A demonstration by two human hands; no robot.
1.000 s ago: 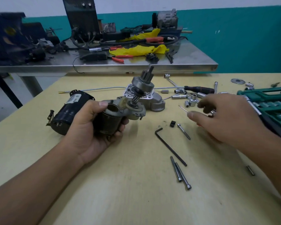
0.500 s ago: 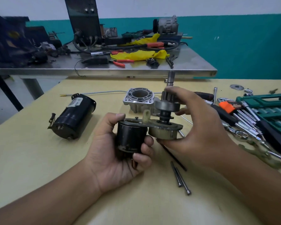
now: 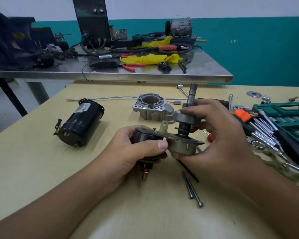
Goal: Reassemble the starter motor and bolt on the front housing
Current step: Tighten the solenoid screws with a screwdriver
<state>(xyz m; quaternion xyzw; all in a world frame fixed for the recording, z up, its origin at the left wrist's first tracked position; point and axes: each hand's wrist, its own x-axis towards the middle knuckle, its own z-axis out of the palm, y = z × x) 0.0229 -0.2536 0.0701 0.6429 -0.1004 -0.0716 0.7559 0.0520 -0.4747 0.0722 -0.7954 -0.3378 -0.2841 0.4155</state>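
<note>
- Starter parts sit in both our hands above the yellow table [image 3: 41, 169]: we hold the solenoid [image 3: 146, 140] and its plate [image 3: 181, 145] as one piece, shaft [image 3: 192, 94] pointing up.
- Our left hand [image 3: 133, 152] wraps the black solenoid, thumb across its front, copper stud showing below.
- Our right hand [image 3: 212, 137] pinches the plate's edge with the thumb below, and the fingers curl round the drive gear [image 3: 185, 118] on the shaft.
- Just behind the gear stands the front housing [image 3: 150, 107], open end up, on the table, untouched.
- Left of us lies the black motor body [image 3: 79, 125], on its side, well apart.
- Two long bolts [image 3: 192, 190] lie side by side near our right wrist, with a black hex key [image 3: 188, 170] partly hidden under the hand.
- At the right edge we see a green socket case [image 3: 290, 116] and loose wrenches [image 3: 259, 128].
- Beyond, a steel bench [image 3: 145, 76] carries cables, pliers and yellow cloth.
</note>
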